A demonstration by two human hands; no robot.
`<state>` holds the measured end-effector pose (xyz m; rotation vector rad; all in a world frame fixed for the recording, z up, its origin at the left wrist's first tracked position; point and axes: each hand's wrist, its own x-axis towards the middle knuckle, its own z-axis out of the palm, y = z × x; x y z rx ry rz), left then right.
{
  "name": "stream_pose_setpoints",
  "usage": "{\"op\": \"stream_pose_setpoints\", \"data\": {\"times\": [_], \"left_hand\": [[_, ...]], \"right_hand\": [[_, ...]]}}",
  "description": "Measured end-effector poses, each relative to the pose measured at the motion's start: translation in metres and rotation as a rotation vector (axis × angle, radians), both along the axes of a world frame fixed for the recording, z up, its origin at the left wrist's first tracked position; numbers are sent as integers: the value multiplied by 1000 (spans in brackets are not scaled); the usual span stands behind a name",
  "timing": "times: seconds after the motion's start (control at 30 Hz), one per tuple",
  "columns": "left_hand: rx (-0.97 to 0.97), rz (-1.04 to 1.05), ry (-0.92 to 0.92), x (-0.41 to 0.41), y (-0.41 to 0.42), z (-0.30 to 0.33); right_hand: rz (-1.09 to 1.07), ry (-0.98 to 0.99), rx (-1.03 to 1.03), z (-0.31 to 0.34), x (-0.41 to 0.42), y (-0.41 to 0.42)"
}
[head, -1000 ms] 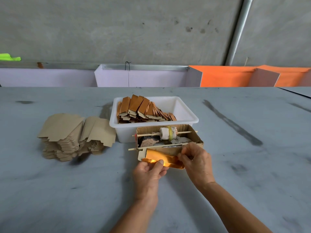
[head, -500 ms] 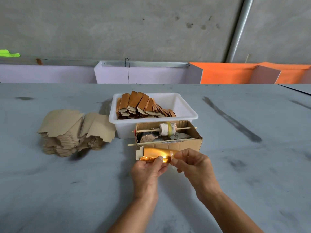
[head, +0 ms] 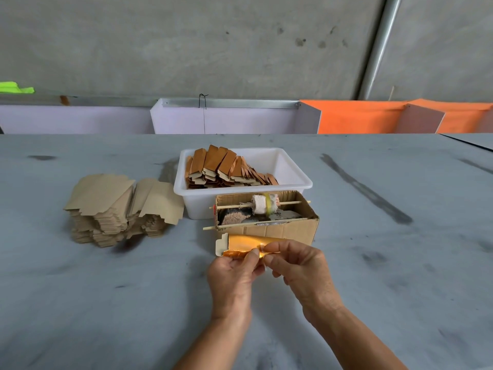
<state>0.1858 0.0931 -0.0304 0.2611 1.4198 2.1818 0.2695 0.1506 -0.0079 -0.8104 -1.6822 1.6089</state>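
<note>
Folded orange cartons (head: 226, 169) fill the white tub (head: 293, 180), a wrapped stick (head: 262, 204) spans the cardboard box (head: 280, 231), and left hand (head: 233, 273) and right hand (head: 301, 265) pinch a gold-foiled card (head: 240, 243).

Both hands (head: 266, 268) pinch gold-foiled card (head: 240, 245) before cardboard box (head: 282, 231)

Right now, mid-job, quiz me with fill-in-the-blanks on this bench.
The left hand and right hand pinch a shiny gold foil-faced card strip just in ____ of the brown corrugated cardboard box.
The rectangular plastic tub holding copper-brown folded pieces is ____ in colour.
The stack of plain tan card blanks lies to the tub's ____.
Missing: front; white; left.
</note>
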Motion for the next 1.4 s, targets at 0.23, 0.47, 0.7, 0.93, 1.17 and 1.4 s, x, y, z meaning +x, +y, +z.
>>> {"op": "stream_pose_setpoints", "data": {"times": [0.23, 0.47, 0.7, 0.93, 1.17, 1.4], "left_hand": [[35, 3, -19, 2, -3, 3], [20, 6, -23, 3, -2, 4], [2, 0, -1, 2, -3, 1], [3, 1, -50, 1, -3, 1], [2, -2, -118, 1, -3, 7], [-90, 5, -204, -2, -6, 4]], "right_hand": [[-19, -33, -4, 0, 0, 2], [-27, -57, -15, 1, -1, 2], [-44, -105, -40, 2, -3, 2], [-15, -161, -15, 7, -3, 2], [23, -233, 57, 13, -2, 1], [-5, -338, 171, 12, -6, -2]]}}
